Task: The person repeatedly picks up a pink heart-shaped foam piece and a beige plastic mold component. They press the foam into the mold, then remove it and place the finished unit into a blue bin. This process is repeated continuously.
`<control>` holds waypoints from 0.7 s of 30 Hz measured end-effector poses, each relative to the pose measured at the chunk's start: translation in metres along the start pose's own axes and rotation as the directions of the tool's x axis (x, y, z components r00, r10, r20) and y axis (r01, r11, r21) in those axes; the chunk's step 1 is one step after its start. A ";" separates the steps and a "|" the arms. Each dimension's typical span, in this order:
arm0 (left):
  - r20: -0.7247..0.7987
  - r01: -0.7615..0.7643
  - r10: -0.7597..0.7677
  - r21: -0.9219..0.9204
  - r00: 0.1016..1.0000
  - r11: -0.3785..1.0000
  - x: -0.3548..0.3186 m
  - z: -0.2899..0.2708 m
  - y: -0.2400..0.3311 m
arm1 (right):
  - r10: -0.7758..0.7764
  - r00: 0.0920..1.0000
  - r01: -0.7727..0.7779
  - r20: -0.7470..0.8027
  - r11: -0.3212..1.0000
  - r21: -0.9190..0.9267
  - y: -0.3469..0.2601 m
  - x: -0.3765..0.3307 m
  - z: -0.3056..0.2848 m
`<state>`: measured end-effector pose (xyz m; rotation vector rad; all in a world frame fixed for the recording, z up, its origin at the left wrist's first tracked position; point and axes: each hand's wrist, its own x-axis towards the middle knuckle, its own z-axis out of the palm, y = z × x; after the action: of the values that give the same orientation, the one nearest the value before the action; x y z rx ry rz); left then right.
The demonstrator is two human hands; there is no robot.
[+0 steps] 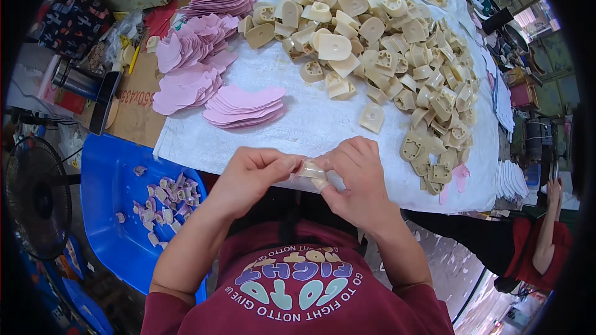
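My right hand [360,177] grips a small cream plastic shoe heel [312,171] at the table's near edge, thumb below and fingers above. A pinkish edge shows on the heel's left side, where the thumb and fingertips of my left hand [257,170] pinch it. The fingers partly hide the heel. Beyond my left hand lies a fanned stack of thin pink cut pieces [245,107], with more pink stacks [189,84] behind it. A big heap of cream shoe heels [397,49] covers the table's middle and right. One loose heel [372,116] lies just beyond my right hand.
A white woven sheet [186,142] covers the table. Below left, a blue plastic tub [102,192] holds several pink-covered heels [164,201]. A phone [104,104], a flask [77,79] and a black fan [38,195] are at the left. Another person's arm [546,229] shows far right.
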<state>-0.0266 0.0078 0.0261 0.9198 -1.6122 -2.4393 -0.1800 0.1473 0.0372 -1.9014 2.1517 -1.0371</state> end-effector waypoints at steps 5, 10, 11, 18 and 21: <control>0.114 -0.039 0.046 -0.062 0.992 0.997 0.009 0.002 0.006 | -0.091 0.995 0.093 -0.030 0.992 0.084 0.003 0.002 0.000; 0.249 -0.026 -0.033 0.231 0.968 0.973 0.020 -0.011 0.021 | 0.058 0.998 -0.062 0.023 0.970 0.234 -0.002 0.001 0.009; 0.268 -0.015 -0.034 0.177 0.963 0.984 0.020 -0.015 0.023 | 0.125 0.991 -0.130 0.037 0.935 0.328 -0.002 0.000 0.010; 0.126 -0.226 0.252 -0.189 0.960 0.956 0.015 -0.009 0.000 | 0.480 0.839 -0.494 0.256 0.477 0.727 0.003 -0.003 0.009; 0.173 -0.228 0.270 -0.230 0.947 0.946 0.013 -0.010 -0.010 | 0.532 0.764 -0.558 0.365 0.261 0.788 0.000 -0.004 0.010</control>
<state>-0.0296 -0.0008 0.0089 0.4184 -1.3907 -2.5203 -0.1737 0.1466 0.0280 -0.5739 1.4720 -1.4671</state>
